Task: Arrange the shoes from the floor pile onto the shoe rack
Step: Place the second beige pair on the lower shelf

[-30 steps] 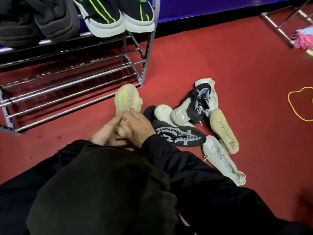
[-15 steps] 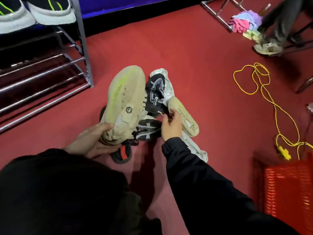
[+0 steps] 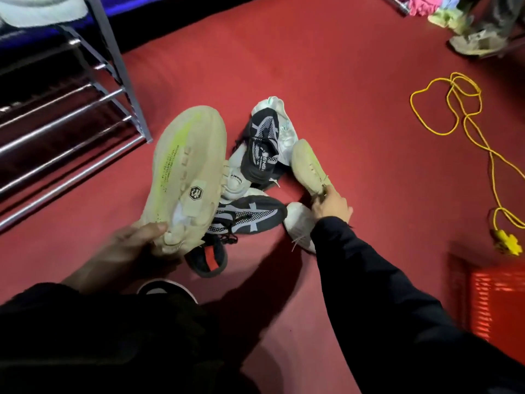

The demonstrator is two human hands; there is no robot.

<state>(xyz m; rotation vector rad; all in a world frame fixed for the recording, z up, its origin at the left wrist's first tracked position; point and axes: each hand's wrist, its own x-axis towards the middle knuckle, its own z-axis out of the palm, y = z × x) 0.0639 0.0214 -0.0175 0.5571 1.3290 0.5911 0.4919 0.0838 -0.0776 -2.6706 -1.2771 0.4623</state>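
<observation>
Since the half-second-earlier view my right hand (image 3: 331,207) had slid right to pinch the heel of the second beige shoe (image 3: 308,166) (toe pointing away, in the floor pile), while my left hand (image 3: 136,243) gripped its mate (image 3: 187,172) nearer the shoe rack (image 3: 113,64).

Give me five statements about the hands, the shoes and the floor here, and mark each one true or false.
1. The left hand holds a beige sneaker. True.
2. The right hand is empty, away from the pile. False: it grips the second beige sneaker in the pile.
3. A yellow cord lies on the red floor. True.
4. The shoe rack's lower rails hold shoes. False: they are bare.
5. A black sneaker with a red tab lies nearest the person. True.
</observation>
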